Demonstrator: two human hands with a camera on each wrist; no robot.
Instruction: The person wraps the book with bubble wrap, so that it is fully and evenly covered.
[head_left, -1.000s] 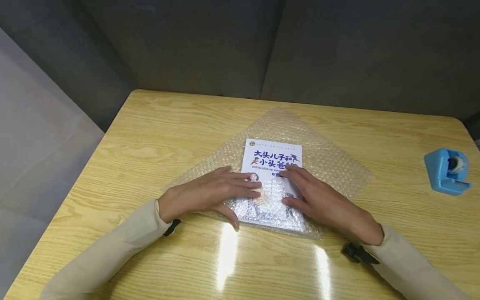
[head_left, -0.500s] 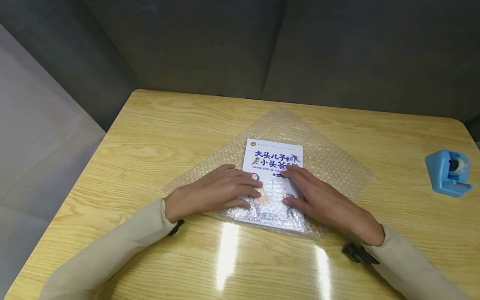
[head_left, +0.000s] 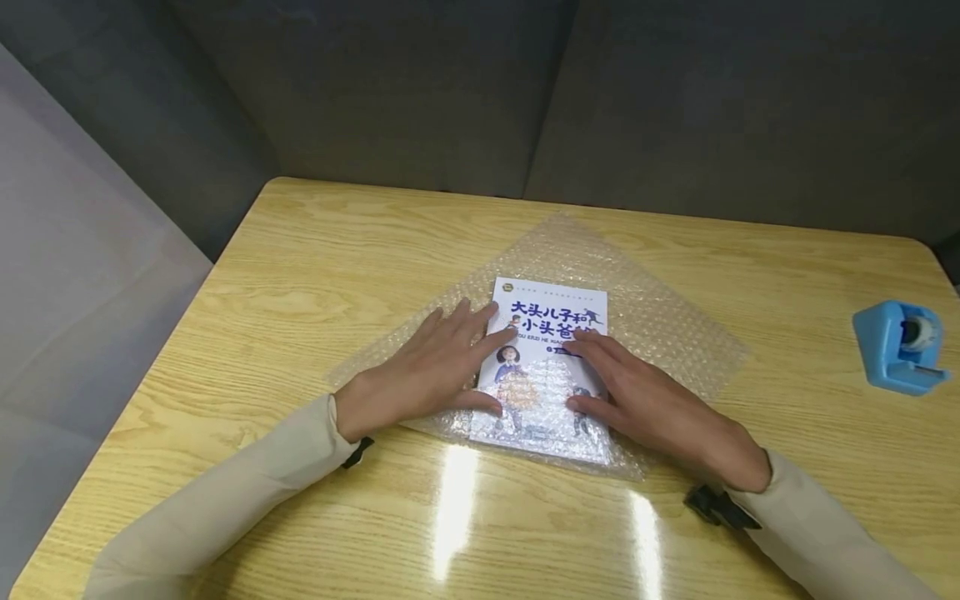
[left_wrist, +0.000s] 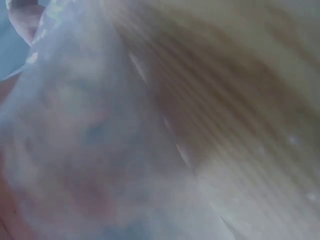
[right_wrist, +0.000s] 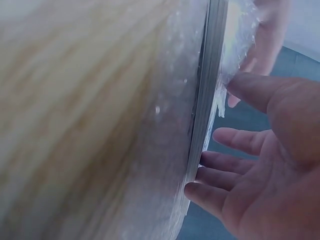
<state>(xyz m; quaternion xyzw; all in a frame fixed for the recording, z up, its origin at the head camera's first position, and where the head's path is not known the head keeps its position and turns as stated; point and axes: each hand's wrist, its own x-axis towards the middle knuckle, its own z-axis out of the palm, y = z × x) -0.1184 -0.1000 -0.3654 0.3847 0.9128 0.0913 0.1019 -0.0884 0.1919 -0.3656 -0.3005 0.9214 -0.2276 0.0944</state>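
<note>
A white book (head_left: 540, 307) with blue Chinese lettering lies face up on a diamond-laid sheet of bubble wrap (head_left: 667, 329). One flap of the wrap covers the book's lower part. My left hand (head_left: 420, 371) rests at the book's left edge, its fingers spread, with index finger and thumb over the cover. From the right, my right hand (head_left: 656, 404) lays extended fingers on the cover and the wrapped part. The right wrist view shows the book's page edge (right_wrist: 204, 85) beside the fingers (right_wrist: 212, 197). Blur hides most detail in the left wrist view.
A light blue tape dispenser (head_left: 896, 350) stands at the right side of the wooden table (head_left: 315, 275). Dark panels (head_left: 405, 92) rise behind the table's far edge. Black wrist straps (head_left: 720, 507) show near both sleeves.
My left hand's fingers have shifted from the cover's lower middle toward the upper left edge and spread apart; its thumb has drawn up onto the book. The right hand stays in place.
</note>
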